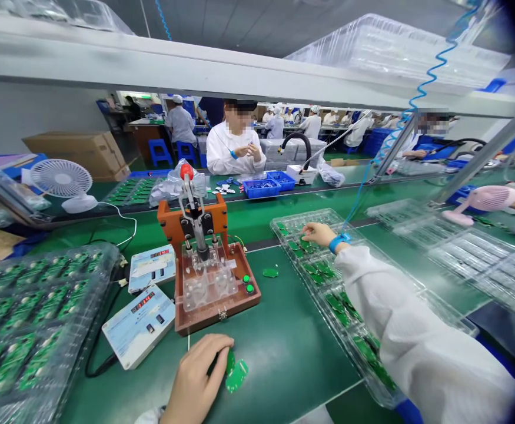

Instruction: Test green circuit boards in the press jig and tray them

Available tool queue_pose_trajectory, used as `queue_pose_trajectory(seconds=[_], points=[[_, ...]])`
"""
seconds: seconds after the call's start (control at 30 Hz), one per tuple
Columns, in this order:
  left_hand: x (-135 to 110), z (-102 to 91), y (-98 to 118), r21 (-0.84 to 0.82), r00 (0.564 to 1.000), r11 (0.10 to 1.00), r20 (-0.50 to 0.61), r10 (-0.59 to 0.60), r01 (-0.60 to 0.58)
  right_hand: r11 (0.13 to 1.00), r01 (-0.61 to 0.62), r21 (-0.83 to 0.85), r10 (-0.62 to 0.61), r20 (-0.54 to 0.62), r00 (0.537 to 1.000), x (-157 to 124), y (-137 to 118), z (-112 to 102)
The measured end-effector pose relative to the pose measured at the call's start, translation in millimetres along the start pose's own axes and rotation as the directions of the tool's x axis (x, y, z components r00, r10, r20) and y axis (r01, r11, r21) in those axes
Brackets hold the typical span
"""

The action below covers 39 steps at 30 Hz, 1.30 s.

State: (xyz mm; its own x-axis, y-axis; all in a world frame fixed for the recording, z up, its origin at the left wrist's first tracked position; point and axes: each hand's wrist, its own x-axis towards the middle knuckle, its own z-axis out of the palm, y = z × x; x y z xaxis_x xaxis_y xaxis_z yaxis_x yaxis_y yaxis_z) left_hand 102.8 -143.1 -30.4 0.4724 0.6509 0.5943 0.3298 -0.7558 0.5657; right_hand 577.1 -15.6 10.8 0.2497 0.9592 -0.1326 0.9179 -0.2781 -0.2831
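Two green circuit boards (236,374) sit against your curled left hand (195,377) on the bench (283,365); you cannot tell whether it grips them. Your right arm stretches forward, right hand (321,234) open, fingertips on more boards (305,244) in a clear plastic tray (303,214).

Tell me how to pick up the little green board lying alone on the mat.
Probably pinch the green circuit board by its edges, coming from above and the right: it lies flat and thin on the green mat. The right hand is closest, and that side keeps clear of the press fixture.
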Motion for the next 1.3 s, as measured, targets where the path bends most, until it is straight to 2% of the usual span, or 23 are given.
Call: queue_pose_trajectory(seconds=[0.13,0.27,0.37,0.43,0.53,0.6,0.7,0.77,0.87,0.97,1.13,1.3], points=[[0.0,-0.8,1.2,-0.034,1.0,0.999,0.019,-0.022,0.022,1.0,-0.001,0.003,0.001,-0.07,0.998,-7.5,-11.3,8.4],[-0.3,-1.6,1.7,-0.049,0.998,0.997,0.042,-0.055,0.057,0.999,0.04,0.032,-0.034,-0.195,0.98,-33.6,-29.9,5.4],[-4.6,-2.5,-1.2,-0.006,0.988,0.991,0.071,-0.134,0.135,0.986,0.146,0.082,-0.12,-0.26,0.958,-75.9,-60.1,3.3],[-9.9,-3.4,-2.5,0.033,0.976,0.98,0.091,-0.197,0.194,0.958,0.256,0.125,-0.223,-0.228,0.948,-119.2,-88.2,10.6],[-19.0,-3.3,-1.5,0.084,0.954,0.964,0.143,-0.262,0.252,0.875,0.424,0.235,-0.405,-0.125,0.906,-193.3,-133.0,42.8],[-23.8,-1.9,0.6,0.118,0.941,0.956,0.182,-0.286,0.268,0.832,0.456,0.316,-0.458,-0.073,0.886,-234.1,-158.9,75.9],[-27.1,1.0,3.3,0.153,0.93,0.951,0.217,-0.298,0.269,0.786,0.491,0.377,-0.49,-0.105,0.865,-267.0,-187.4,126.9],[-27.2,2.2,3.7,0.167,0.929,0.951,0.226,-0.292,0.258,0.787,0.493,0.371,-0.468,-0.162,0.869,-272.3,-200.3,151.9],[-27.3,1.3,2.8,0.192,0.929,0.95,0.234,-0.286,0.244,0.808,0.489,0.328,-0.434,-0.228,0.871,-269.3,-211.5,168.2],[-29.5,-1.7,1.4,0.223,0.93,0.947,0.236,-0.282,0.231,0.808,0.498,0.316,-0.45,-0.216,0.867,-265.6,-212.6,165.9],[-37.3,-2.6,1.0,0.255,0.933,0.944,0.238,-0.27,0.208,0.784,0.519,0.34,-0.487,-0.182,0.855,-262.9,-197.6,158.2],[-34.6,-11.5,5.5,0.144,0.952,0.965,0.182,-0.244,0.22,0.726,0.534,0.432,-0.513,-0.176,0.84,-255.6,-183.8,144.2]])
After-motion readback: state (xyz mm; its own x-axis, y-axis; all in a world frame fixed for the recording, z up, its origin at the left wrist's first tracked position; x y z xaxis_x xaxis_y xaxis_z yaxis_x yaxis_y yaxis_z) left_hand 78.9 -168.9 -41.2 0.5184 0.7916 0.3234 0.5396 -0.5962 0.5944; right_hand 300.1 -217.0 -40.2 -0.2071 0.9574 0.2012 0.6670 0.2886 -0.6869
